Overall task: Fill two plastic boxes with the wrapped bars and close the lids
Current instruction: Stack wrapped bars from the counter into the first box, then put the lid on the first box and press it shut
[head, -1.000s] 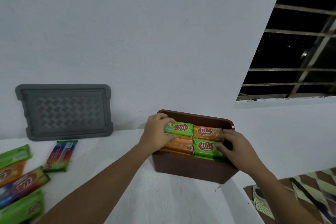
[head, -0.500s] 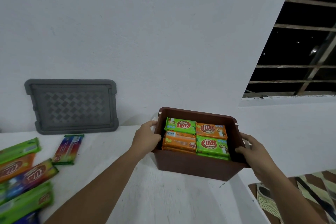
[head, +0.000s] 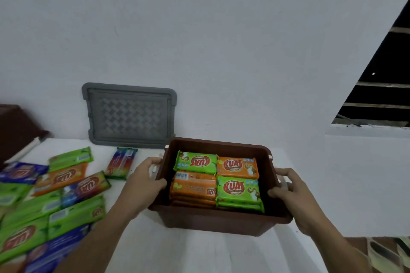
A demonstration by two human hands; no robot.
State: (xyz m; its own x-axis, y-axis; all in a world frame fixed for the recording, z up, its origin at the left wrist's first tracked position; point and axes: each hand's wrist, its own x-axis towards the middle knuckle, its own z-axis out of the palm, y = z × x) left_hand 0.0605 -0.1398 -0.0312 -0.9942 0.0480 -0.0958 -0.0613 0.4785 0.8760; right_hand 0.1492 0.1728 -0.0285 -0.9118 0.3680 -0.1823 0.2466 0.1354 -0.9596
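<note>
So left hand (head: 144, 180) and right hand (head: 288, 193) grip the packed brown box (head: 213, 220) at the right edge of the bench (head: 177, 255), grey lid (head: 128, 115) needs fetching next I reckon.

Dim, bluish indoor light.
The window (head: 377, 97) at far right is black; wrapped bars (head: 28, 235) at near left are smeared soft; straight lines bend toward the edges.
</note>
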